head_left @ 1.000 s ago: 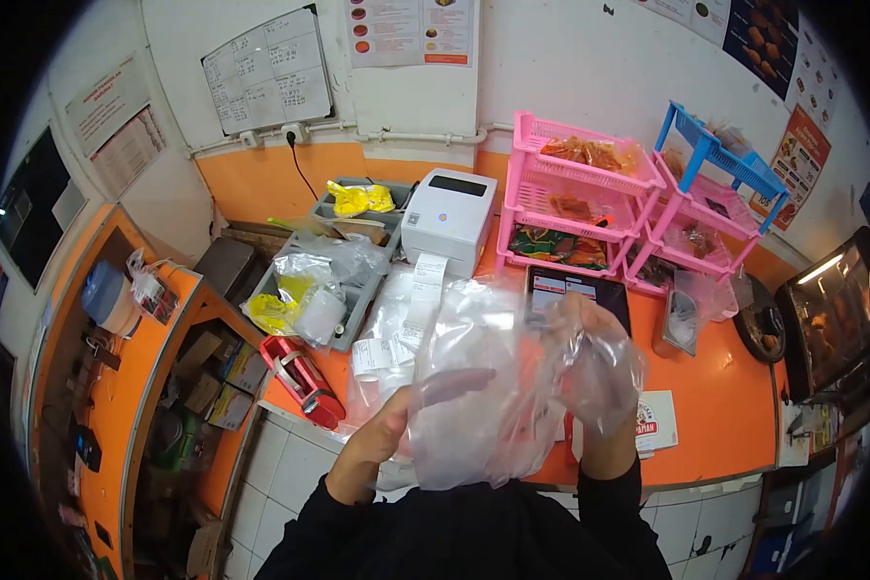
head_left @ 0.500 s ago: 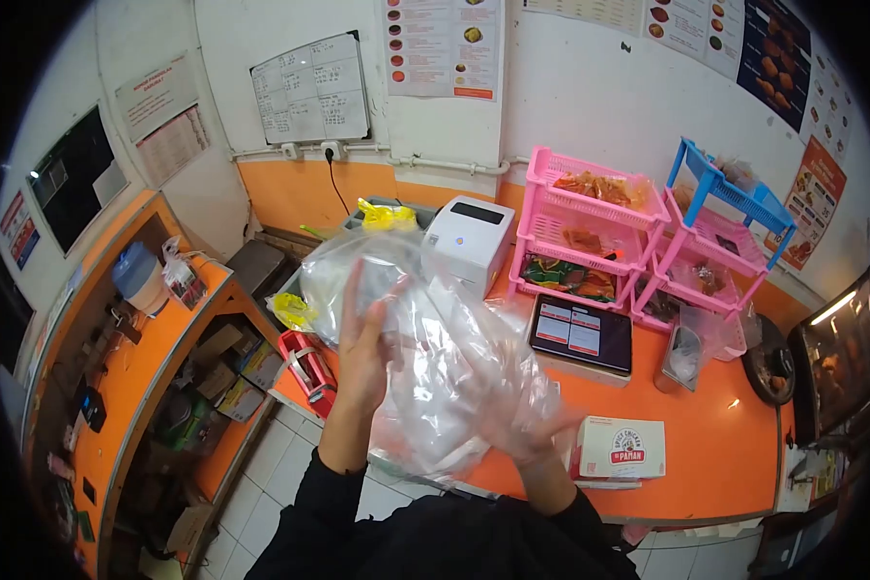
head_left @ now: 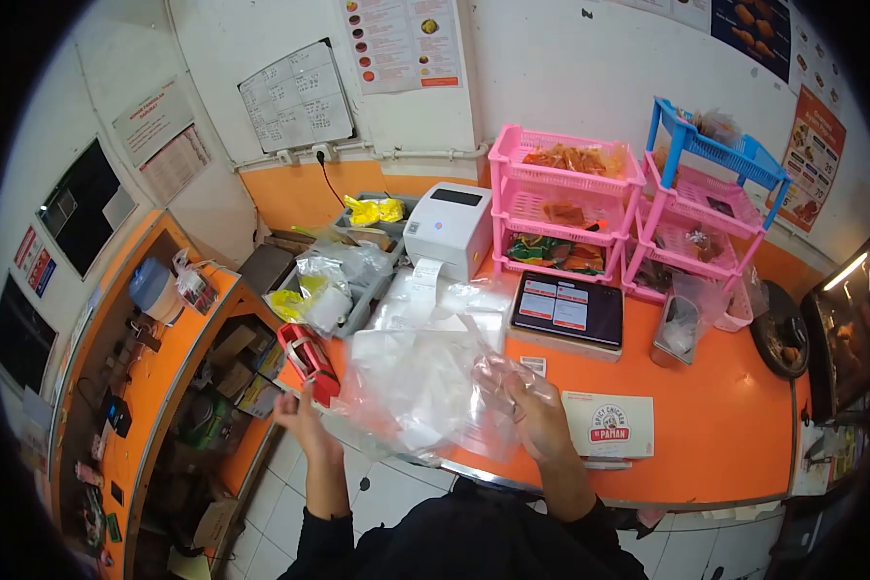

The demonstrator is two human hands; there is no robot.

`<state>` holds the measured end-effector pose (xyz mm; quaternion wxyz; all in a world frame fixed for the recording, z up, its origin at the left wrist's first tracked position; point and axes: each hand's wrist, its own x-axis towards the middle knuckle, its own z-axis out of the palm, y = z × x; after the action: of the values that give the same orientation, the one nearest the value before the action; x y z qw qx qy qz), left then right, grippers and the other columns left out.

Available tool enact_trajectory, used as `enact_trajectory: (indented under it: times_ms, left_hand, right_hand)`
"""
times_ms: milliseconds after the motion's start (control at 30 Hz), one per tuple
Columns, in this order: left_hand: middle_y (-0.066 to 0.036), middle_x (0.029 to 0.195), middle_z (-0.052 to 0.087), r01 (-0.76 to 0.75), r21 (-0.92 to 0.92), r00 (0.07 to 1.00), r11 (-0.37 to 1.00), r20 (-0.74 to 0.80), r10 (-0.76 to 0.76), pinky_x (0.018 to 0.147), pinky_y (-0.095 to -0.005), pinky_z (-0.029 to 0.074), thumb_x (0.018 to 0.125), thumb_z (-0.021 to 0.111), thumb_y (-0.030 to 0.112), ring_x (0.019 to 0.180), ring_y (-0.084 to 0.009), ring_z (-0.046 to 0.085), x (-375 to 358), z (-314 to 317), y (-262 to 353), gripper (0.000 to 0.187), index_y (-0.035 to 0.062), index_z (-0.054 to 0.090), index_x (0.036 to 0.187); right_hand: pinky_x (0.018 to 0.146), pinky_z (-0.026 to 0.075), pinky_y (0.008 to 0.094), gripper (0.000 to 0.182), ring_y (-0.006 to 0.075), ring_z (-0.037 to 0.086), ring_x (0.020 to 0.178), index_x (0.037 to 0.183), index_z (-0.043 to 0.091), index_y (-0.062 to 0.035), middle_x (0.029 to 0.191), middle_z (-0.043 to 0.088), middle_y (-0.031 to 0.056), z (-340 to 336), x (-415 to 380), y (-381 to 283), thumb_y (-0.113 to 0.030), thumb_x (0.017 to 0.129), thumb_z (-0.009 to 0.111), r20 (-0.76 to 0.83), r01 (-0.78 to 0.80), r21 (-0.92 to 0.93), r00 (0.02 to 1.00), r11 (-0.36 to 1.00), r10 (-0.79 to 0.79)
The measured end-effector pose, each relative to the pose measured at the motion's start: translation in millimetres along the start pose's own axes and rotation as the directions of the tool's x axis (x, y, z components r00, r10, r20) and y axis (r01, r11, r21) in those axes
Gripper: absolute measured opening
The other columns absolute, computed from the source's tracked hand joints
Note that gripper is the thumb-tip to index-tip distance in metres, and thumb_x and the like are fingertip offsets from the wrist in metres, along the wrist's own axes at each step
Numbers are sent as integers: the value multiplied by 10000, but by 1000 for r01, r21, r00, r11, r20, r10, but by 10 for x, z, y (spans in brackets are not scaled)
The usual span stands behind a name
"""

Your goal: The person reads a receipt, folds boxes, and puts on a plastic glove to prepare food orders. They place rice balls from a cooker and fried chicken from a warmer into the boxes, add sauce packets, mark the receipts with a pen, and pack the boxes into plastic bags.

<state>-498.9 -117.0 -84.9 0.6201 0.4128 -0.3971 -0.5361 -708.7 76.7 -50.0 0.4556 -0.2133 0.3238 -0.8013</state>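
Note:
A clear plastic bag [head_left: 406, 387] hangs spread over the front edge of the orange counter. My right hand [head_left: 543, 420] is closed on the bag's right side, with crumpled film around the fingers. My left hand [head_left: 304, 425] is off the bag's left side, fingers apart and slightly curled, with nothing visible in them. Just above it is a red tape dispenser [head_left: 307, 362]. To the right of my right hand lies a white carton box [head_left: 607, 423] with a red and black logo. Behind the bag, a paper strip [head_left: 423, 290] comes out of a white label printer [head_left: 449, 232].
Grey bins [head_left: 369, 304] with plastic bags stand at the back left. A tablet [head_left: 567, 314] lies mid-counter, before pink tiered racks [head_left: 565, 174] of packets. A metal container [head_left: 675, 338] and black round lid [head_left: 779, 333] are farther right. An orange shelf unit [head_left: 188, 319] stands left.
The bag has come down and toward me from in front of the printer. My left hand has left it and dropped lower left; my right hand keeps its side. The view has shifted slightly.

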Motion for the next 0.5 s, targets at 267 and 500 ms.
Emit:
enact_trajectory:
  times_ms: [267, 500]
  left_hand:
    - [-35, 859, 614, -439, 417, 597, 796, 797, -88, 684, -241, 470, 832, 649, 95, 765, -96, 579, -1031, 377, 532, 214, 7, 589, 1018]
    - [-36, 829, 630, 124, 326, 608, 937, 721, -332, 666, -205, 464, 884, 595, 131, 740, -83, 580, -1018, 259, 24, 173, 2, 597, 999]
  right_hand:
    - [765, 467, 248, 191, 96, 589, 867, 968, 662, -37, 935, 663, 72, 117, -280, 339, -69, 780, 684, 262, 184, -679, 965, 711, 0]
    - [603, 406, 231, 100, 56, 476, 663, 794, 560, -43, 712, 491, -41, 115, -293, 395, -60, 796, 659, 16, -195, -237, 979, 952, 205]
